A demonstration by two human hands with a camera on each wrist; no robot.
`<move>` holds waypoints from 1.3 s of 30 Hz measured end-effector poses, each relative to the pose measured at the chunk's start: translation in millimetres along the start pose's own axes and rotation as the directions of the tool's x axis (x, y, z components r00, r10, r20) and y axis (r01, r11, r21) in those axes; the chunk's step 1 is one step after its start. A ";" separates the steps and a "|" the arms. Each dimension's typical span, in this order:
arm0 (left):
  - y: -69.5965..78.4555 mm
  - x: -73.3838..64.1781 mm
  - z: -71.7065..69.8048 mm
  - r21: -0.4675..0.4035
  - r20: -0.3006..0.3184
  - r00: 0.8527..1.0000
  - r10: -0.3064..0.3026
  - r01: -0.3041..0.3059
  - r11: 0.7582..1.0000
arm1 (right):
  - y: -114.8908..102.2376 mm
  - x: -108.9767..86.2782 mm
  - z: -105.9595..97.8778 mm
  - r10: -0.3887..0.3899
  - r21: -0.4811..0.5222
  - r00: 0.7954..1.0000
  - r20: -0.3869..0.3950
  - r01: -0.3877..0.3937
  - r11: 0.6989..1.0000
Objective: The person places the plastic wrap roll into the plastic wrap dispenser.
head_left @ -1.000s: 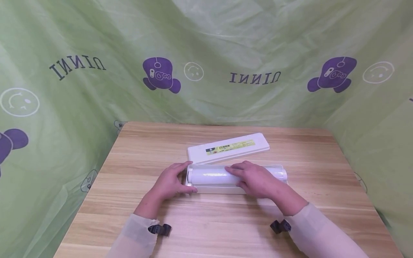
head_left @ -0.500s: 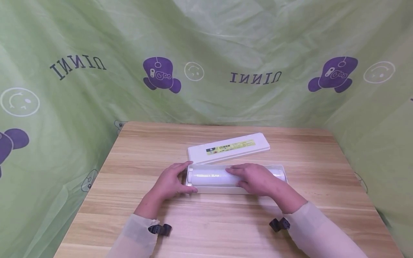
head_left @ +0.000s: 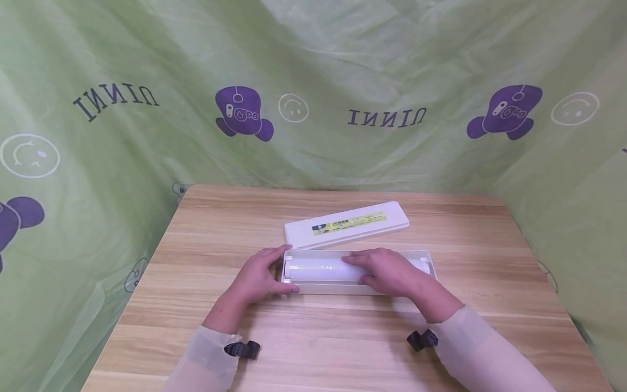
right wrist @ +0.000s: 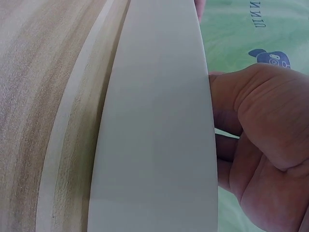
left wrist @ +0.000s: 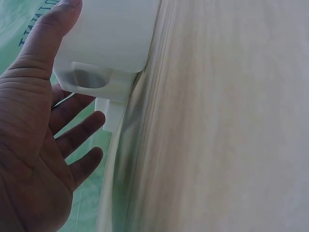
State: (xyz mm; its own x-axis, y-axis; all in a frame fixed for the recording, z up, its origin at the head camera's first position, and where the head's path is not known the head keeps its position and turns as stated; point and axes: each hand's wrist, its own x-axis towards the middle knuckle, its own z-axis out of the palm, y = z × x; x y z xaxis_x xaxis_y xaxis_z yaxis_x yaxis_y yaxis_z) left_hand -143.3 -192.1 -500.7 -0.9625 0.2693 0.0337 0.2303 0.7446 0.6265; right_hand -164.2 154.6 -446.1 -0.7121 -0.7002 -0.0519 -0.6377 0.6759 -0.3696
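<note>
The white box (right wrist: pixel 154 130) partly hides the right hand (right wrist: pixel 270 140).

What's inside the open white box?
A white roll lies lengthwise inside the box. The right hand covers part of the roll; the box floor beneath it cannot be seen.

from seven o'clock the left arm (head_left: pixel 208 351) slants toward one; the left hand (head_left: pixel 259 277) grips between thumb (head_left: pixel 286 287), aimed at three, and index finger (head_left: pixel 278 252), aimed at two, remaining fingers (left wrist: pixel 79 134) spread and slightly bent. from five o'clock the right arm (head_left: pixel 482 351) slants toward ten; the right hand (head_left: pixel 389 272) grips, back upward, fingers (head_left: pixel 360 259) curved toward nine.
</note>
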 end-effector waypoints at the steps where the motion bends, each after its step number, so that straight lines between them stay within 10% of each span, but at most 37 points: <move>1: 0.2 0.0 -0.2 0.000 -0.002 1.000 0.001 -0.001 1.000 | 0.0 0.0 0.2 0.002 0.002 1.000 0.000 -0.002 1.000; 39: 1.2 1.4 -2.7 -0.003 0.026 1.000 -0.010 0.010 1.000 | 1.1 -22.0 -12.6 0.096 0.072 0.987 -0.126 -0.088 0.994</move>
State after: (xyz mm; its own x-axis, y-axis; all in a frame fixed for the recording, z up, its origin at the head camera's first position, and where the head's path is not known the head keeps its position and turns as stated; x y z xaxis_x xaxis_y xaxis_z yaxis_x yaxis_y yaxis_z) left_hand -144.7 -192.4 -497.8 -0.9607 0.2774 0.0075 0.2202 0.7457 0.6288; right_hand -152.9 173.6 -433.7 -0.8013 -0.5975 0.0300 -0.5502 0.7163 -0.4291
